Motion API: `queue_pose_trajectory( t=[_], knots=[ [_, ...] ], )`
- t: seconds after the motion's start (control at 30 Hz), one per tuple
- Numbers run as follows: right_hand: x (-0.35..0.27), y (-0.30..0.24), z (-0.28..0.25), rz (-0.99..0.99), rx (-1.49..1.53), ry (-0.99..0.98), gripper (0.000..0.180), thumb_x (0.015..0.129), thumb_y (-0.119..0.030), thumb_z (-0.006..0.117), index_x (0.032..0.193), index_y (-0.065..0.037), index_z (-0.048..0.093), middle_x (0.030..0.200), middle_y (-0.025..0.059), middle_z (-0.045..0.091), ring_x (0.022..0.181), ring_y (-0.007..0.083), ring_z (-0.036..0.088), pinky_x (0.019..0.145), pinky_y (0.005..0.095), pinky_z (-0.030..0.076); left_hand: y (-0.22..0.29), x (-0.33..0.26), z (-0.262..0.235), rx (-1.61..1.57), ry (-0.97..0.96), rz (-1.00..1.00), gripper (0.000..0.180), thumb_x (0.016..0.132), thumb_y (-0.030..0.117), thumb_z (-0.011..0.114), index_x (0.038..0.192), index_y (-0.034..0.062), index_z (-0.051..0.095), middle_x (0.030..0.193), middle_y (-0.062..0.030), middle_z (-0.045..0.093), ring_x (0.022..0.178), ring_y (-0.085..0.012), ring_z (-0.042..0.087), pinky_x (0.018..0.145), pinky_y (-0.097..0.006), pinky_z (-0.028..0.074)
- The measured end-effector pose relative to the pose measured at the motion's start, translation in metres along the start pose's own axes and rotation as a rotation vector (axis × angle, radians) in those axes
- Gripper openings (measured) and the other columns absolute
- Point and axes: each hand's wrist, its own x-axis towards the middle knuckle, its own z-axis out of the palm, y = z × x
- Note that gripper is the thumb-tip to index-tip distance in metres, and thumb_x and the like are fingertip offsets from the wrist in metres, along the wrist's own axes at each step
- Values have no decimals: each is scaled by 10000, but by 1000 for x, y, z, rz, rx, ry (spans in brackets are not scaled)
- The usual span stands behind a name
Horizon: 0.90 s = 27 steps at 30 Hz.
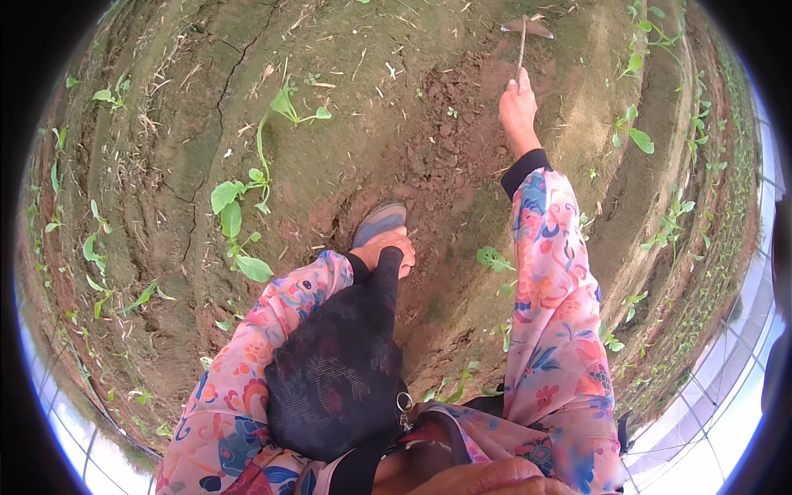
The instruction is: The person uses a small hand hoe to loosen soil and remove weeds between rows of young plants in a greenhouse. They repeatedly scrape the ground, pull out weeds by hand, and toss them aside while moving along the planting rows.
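Ahead and to the right, my right hand is closed around the short, thin handle of a small hoe. Its wide, flat blade lies at the soil near the top of the picture, beyond a strip of loosened, darker soil. My left hand is low in the middle, its fingers curled around the lower end of my dark trouser leg, just above a grey-blue shoe. Part of that hand is hidden by the dark cloth. Both my arms wear pink flowered sleeves.
Leafy green seedlings grow left of my shoe, with another young plant farther ahead. More seedlings stand in rows to the right. A crack runs through the soil at left. Pale sheeting with thin bars shows at the right rim.
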Motion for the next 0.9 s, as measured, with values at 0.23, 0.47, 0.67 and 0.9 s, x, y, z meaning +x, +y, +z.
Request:
queue_pose_trajectory(
  t=[0.23, 0.47, 0.67, 0.9],
  knots=[
    [-112, 55, 41, -105, -36, 8, 497, 903, -177, 415, 1378, -97, 293, 896, 302, 573, 816, 445, 571, 735, 488, 433, -10, -3, 13, -50, 50, -16, 115, 607, 181, 549, 530, 96, 535, 629, -37, 569, 687, -226, 561, 701, -343, 380],
    [-321, 52, -2, 184, 202, -149, 536, 904, -61, 423, 1406, -97, 238, 890, 272, 567, 581, 354, 510, 581, 369, 449, -17, -3, 24, -204, -115, -65, 449, 856, 387, 412, 595, 45, 541, 629, -129, 547, 613, -308, 539, 574, -405, 435],
    [-387, 54, -28, 317, 187, -377, 514, 907, -47, 409, 1398, -79, 258, 1158, 243, 525, 692, 249, 540, 674, 300, 459, -11, -5, 17, -30, -7, -30, 149, 631, 225, 564, 615, 91, 625, 696, -59, 607, 763, -233, 584, 759, -365, 414],
    [-262, 19, 14, 409, 898, -258, 509, 947, -146, 378, 1422, -150, 193, 586, -73, 294, 428, 24, 296, 363, 174, 249, -9, -7, 16, -22, 41, -38, 114, 643, 213, 620, 618, 114, 569, 693, -49, 591, 742, -257, 580, 772, -379, 423]
  ],
)
